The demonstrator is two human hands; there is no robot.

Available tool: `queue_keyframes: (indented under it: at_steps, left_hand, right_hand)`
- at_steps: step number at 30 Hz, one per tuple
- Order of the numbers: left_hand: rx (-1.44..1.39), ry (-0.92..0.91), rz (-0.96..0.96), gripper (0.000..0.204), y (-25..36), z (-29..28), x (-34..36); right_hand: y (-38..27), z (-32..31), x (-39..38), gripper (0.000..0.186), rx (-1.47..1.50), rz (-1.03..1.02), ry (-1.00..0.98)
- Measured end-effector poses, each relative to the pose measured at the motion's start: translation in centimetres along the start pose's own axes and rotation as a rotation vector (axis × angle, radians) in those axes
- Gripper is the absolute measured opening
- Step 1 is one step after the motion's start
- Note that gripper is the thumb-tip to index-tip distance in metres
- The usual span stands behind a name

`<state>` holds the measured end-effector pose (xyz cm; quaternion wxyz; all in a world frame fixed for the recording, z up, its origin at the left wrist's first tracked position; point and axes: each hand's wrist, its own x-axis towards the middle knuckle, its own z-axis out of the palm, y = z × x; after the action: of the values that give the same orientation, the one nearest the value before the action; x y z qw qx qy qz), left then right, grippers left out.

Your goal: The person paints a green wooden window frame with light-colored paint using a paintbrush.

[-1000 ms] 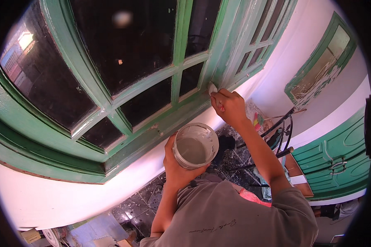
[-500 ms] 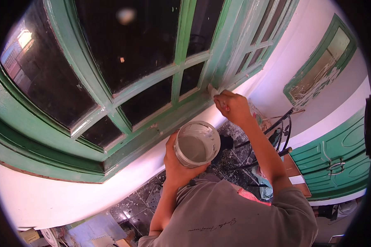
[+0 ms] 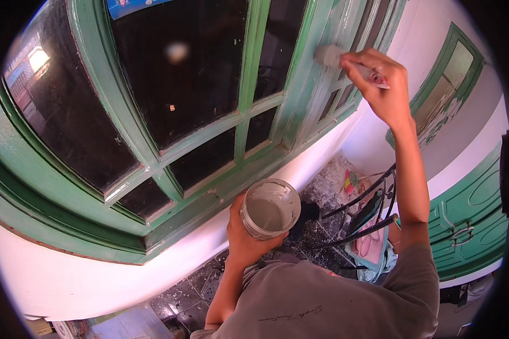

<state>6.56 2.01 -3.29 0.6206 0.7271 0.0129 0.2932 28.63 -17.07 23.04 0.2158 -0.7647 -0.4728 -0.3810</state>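
I seem to be coating the green window frame [image 3: 253, 56]; my right hand [image 3: 385, 85] pinches the brush [image 3: 329, 56] at its right, my left hand [image 3: 246, 240] cups the tub [image 3: 289, 198] below. The next stroke needs even pressure.

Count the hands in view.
2. Left hand: near centre, around the tub. Right hand: upper right, gripping the brush. Some fingers are hidden.

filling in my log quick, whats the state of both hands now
Left hand: closed around the side of a tub of gray liquid.
Right hand: closed on a brush, its head blurred in front of green woodwork.
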Motion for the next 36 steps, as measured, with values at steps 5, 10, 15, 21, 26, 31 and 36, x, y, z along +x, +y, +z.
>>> queue_keyframes:
  at_steps: [5,10,15,21,26,31,36]
  left_hand:
    - [-0.021,0.012,0.013,0.118,-0.5,0.3,-0.2]
    - [-0.038,0.009,0.019,0.118,-0.4,0.3,-0.3]
    - [-0.006,-0.002,0.028,0.117,-0.4,0.1,-0.9]
    - [0.013,0.002,0.017,0.117,-0.1,-0.3,-1.5]
    - [0.001,0.013,-0.025,0.119,0.0,-0.5,-1.6]
    - [0.017,0.027,-0.006,0.12,-0.3,-0.4,-1.5]
    - [-0.015,0.013,0.011,0.12,-0.5,-0.3,-1.3]
  right_hand:
    - [-1.5,3.1,-1.7,0.008,-0.326,-0.115,0.255]
    - [-2.9,9.2,-8.9,0.008,-0.383,-0.129,0.116]
    - [-4.2,13.3,-14.1,0.003,-0.177,0.067,-0.158]
    - [-2.1,13.8,-12.9,0.007,-0.035,0.281,-0.269]
    - [-1.5,8.5,-7.5,0.016,0.033,0.194,-0.16]
    - [-3.4,2.3,-1.4,0.013,-0.088,0.07,0.031]
    - [-1.8,2.7,-0.8,0.018,0.106,0.266,-0.134]
